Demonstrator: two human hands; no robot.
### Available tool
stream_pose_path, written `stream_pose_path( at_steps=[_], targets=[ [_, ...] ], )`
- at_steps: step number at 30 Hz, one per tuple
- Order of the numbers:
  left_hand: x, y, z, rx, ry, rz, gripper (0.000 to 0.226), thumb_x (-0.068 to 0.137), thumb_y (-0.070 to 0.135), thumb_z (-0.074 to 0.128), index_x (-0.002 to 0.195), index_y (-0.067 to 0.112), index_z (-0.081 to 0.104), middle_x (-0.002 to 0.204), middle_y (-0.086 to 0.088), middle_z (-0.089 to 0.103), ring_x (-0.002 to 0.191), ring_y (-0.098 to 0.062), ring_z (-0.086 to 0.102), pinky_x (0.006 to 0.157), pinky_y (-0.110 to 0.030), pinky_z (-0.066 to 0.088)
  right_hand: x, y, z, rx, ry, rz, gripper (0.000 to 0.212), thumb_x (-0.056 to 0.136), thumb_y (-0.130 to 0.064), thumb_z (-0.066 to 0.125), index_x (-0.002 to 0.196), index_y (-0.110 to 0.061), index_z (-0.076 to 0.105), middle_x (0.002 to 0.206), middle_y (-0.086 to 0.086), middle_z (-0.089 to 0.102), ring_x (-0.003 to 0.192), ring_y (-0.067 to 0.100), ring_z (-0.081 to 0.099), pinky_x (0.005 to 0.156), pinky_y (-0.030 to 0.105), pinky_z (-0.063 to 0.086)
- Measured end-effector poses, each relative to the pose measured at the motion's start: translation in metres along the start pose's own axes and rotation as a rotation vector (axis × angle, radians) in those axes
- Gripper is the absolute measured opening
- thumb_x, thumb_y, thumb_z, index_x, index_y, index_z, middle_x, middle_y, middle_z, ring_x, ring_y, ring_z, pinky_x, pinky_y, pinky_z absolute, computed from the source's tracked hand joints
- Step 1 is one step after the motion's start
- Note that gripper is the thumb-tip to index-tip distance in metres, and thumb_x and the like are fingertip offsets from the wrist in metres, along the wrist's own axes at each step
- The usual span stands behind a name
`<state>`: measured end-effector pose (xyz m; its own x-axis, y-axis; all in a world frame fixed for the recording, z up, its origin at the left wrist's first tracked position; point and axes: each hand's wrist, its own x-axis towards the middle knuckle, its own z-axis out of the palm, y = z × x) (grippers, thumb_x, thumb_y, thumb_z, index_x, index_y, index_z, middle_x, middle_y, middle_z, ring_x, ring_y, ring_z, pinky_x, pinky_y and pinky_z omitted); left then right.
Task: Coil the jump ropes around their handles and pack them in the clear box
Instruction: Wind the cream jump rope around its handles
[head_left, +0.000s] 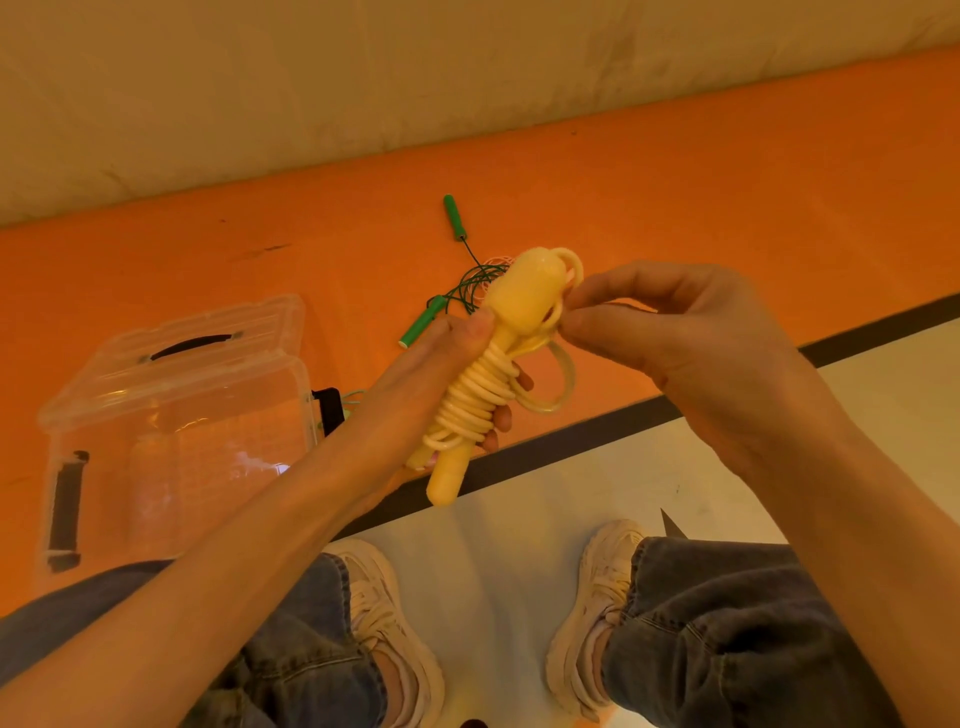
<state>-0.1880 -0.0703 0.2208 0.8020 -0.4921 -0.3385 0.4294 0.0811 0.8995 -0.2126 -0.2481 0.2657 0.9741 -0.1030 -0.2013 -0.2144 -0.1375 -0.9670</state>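
Note:
My left hand grips a yellow jump rope by its two handles, with the cord coiled many times around them. A loose loop of yellow cord hangs off to the right. My right hand pinches that cord beside the handle tops. Behind them on the orange mat lies a green jump rope, uncoiled, its two green handles apart and its thin cord in a tangle. The clear box stands on the mat at the left, with black side latches and its lid lying behind it.
The orange mat runs across the view, edged by a dark strip toward me. My legs in jeans and pale sneakers stand on the light floor below. A light wall covering rises behind the mat. Something pale pink shows partly behind the yellow handles.

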Motion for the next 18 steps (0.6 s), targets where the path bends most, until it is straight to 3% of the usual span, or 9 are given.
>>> stream_pose_path(
  at_steps=[4, 9, 18],
  targets=[
    [-0.0013, 0.0007, 0.0014, -0.007, 0.047, 0.031, 0.069, 0.084, 0.049, 0.052, 0.123, -0.008, 0.042, 0.074, -0.006, 0.067, 0.057, -0.016, 0.06, 0.05, -0.025, 0.052, -0.0021, -0.0035, 0.0068, 0.021, 0.046, -0.057, 0.031, 0.055, -0.028, 0.078, 0.079, -0.011, 0.073, 0.08, -0.002, 0.074, 0.079, 0.004, 0.07, 0.075, 0.015, 0.054],
    [-0.0036, 0.0013, 0.0035, 0.014, 0.012, 0.063, 0.075, 0.079, 0.049, 0.051, 0.122, -0.012, 0.041, 0.069, -0.002, 0.067, 0.055, -0.014, 0.061, 0.049, -0.024, 0.052, -0.0031, -0.0017, 0.0108, -0.098, 0.155, -0.137, 0.036, 0.049, -0.034, 0.079, 0.075, -0.011, 0.07, 0.075, 0.001, 0.073, 0.07, 0.011, 0.071, 0.073, 0.028, 0.058],
    [-0.0043, 0.0037, 0.0015, -0.002, -0.01, 0.073, 0.073, 0.088, 0.053, 0.047, 0.123, -0.011, 0.041, 0.069, -0.001, 0.067, 0.057, -0.014, 0.06, 0.052, -0.024, 0.052, -0.0022, -0.0007, 0.0102, 0.088, 0.09, -0.108, 0.025, 0.06, -0.011, 0.08, 0.083, -0.006, 0.07, 0.08, 0.003, 0.075, 0.075, 0.014, 0.073, 0.07, 0.016, 0.053]
  ],
)
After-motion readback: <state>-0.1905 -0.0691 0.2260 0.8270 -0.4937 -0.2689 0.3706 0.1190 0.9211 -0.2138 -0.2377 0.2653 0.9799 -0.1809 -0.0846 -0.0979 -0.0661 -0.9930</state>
